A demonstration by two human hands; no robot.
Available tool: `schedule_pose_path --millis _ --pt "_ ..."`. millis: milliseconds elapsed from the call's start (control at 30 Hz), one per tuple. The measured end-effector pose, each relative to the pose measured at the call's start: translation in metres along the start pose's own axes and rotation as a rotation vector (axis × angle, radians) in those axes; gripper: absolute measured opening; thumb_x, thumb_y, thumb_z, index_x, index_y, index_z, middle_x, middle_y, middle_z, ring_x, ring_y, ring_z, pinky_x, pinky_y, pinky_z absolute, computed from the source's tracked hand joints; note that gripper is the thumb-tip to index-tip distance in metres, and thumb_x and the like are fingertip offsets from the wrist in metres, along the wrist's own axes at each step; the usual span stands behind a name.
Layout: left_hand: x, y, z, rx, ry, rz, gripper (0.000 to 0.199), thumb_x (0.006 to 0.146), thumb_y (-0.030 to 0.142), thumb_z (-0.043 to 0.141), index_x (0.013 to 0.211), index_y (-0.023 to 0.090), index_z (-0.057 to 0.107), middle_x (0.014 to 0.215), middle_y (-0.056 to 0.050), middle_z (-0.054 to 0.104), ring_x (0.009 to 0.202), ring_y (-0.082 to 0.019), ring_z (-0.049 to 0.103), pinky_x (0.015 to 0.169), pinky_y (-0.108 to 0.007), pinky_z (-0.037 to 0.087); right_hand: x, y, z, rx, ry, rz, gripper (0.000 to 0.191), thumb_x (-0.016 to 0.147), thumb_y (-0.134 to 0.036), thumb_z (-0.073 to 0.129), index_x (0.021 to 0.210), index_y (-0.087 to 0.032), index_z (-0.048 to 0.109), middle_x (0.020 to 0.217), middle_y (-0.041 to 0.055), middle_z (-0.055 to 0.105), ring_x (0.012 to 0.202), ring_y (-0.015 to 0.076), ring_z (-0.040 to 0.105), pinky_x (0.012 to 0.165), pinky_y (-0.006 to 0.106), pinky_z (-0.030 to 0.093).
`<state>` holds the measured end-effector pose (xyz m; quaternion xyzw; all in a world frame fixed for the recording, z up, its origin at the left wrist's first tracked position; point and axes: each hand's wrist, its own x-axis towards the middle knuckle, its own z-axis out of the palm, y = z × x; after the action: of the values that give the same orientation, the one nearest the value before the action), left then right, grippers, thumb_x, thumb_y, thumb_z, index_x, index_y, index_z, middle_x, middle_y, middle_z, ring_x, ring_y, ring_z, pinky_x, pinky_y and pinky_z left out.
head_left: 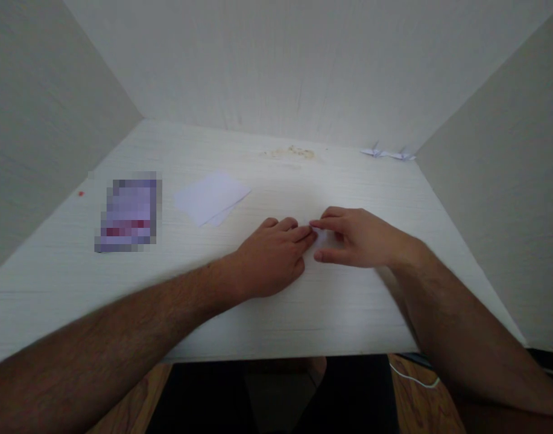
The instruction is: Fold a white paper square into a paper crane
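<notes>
A small piece of white paper lies on the white tabletop, mostly hidden between my two hands. My left hand rests palm down, its fingers bent and close together, with the fingertips pressing the paper's left side against the table. From the right, my right hand reaches in with thumb and index finger apart. Its index fingertip touches the paper near my left fingertips, and the thumb sits lower, off to the near side. Folds in the paper are too small to make out.
Several white paper sheets lie left of centre, beside a blurred purple item. Folded paper figures stand by the back right corner. A red bit lies far left. Panels enclose the table on three sides.
</notes>
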<state>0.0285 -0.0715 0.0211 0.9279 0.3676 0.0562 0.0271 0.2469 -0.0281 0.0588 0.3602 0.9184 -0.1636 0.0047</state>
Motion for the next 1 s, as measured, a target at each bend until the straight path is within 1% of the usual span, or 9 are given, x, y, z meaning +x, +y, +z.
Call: schedule_pose_path --millis 67,233,367,500,567,633,733,833,1000 --pt "0.000 0.000 0.000 0.002 0.001 0.001 0.049 0.099 0.028 0.040 0.145 0.017 0.050 0.144 -0.008 0.059 0.123 -0.028 0.052 0.097 -0.045 0.042 -0.005 0.002 -0.003 0.029 -0.014 -0.016 0.047 0.088 -0.058 0.062 0.116 -0.021 0.073 0.108 0.0070 0.067 0.075 0.0155 0.060 0.071 0.030 0.044" --pt "0.000 0.000 0.001 0.003 0.012 0.006 0.049 0.098 0.027 0.041 0.145 0.016 0.051 0.146 -0.009 0.058 0.121 -0.028 0.052 0.096 -0.046 0.043 -0.004 0.001 -0.003 -0.006 -0.016 0.000 0.049 0.088 -0.060 0.061 0.119 -0.023 0.072 0.108 0.0067 0.067 0.076 0.0162 0.060 0.071 0.030 0.043" --pt "0.000 0.000 0.001 0.006 0.013 0.015 0.049 0.098 0.026 0.041 0.144 0.016 0.051 0.143 -0.008 0.060 0.121 -0.028 0.052 0.096 -0.046 0.042 0.005 -0.003 0.000 -0.088 -0.028 0.020 0.057 0.088 -0.059 0.059 0.129 -0.021 0.066 0.109 0.0092 0.067 0.085 0.0219 0.063 0.073 0.033 0.043" --pt "0.000 0.000 -0.001 0.008 0.005 0.005 0.049 0.097 0.026 0.042 0.143 0.015 0.052 0.142 -0.008 0.060 0.120 -0.028 0.052 0.096 -0.047 0.043 0.010 -0.006 0.000 -0.124 -0.046 0.037 0.067 0.088 -0.062 0.056 0.140 -0.021 0.058 0.112 0.0101 0.067 0.087 0.0238 0.065 0.073 0.034 0.043" --pt "0.000 0.000 -0.001 0.008 0.001 0.002 0.049 0.097 0.027 0.043 0.144 0.016 0.051 0.143 -0.008 0.059 0.120 -0.028 0.052 0.096 -0.047 0.043 0.009 -0.006 -0.002 -0.124 -0.060 0.033 0.066 0.088 -0.063 0.056 0.137 -0.020 0.060 0.112 0.0103 0.067 0.086 0.0237 0.064 0.074 0.034 0.043" --pt "-0.001 0.000 -0.001 0.011 0.000 0.001 0.051 0.097 0.027 0.043 0.146 0.016 0.050 0.145 -0.008 0.058 0.121 -0.029 0.052 0.096 -0.048 0.043 0.005 -0.006 -0.004 -0.128 -0.070 0.032 0.062 0.087 -0.063 0.057 0.129 -0.019 0.066 0.110 0.0103 0.067 0.082 0.0226 0.064 0.073 0.034 0.044" --pt "-0.001 0.000 0.000 0.017 -0.005 -0.001 0.052 0.097 0.027 0.043 0.148 0.016 0.048 0.146 -0.008 0.057 0.123 -0.029 0.051 0.098 -0.047 0.042 -0.002 -0.003 -0.007 -0.119 -0.083 0.038 0.049 0.087 -0.059 0.060 0.111 -0.019 0.075 0.106 0.0094 0.068 0.074 0.0185 0.061 0.071 0.033 0.044" --pt "-0.001 -0.001 0.001 0.017 -0.004 0.002 0.050 0.098 0.027 0.042 0.146 0.016 0.050 0.145 -0.008 0.059 0.125 -0.028 0.051 0.099 -0.046 0.041 -0.009 -0.002 -0.010 -0.097 -0.096 0.043 0.039 0.087 -0.052 0.061 0.098 -0.019 0.078 0.101 0.0087 0.070 0.073 0.0174 0.061 0.071 0.032 0.044" --pt "0.000 -0.001 0.000 0.005 -0.006 0.005 0.048 0.099 0.028 0.041 0.145 0.017 0.051 0.145 -0.006 0.058 0.125 -0.028 0.051 0.099 -0.046 0.041 -0.013 -0.002 -0.012 -0.066 -0.100 0.047 0.036 0.088 -0.044 0.061 0.104 -0.018 0.079 0.098 0.0091 0.072 0.078 0.0190 0.064 0.074 0.031 0.045"
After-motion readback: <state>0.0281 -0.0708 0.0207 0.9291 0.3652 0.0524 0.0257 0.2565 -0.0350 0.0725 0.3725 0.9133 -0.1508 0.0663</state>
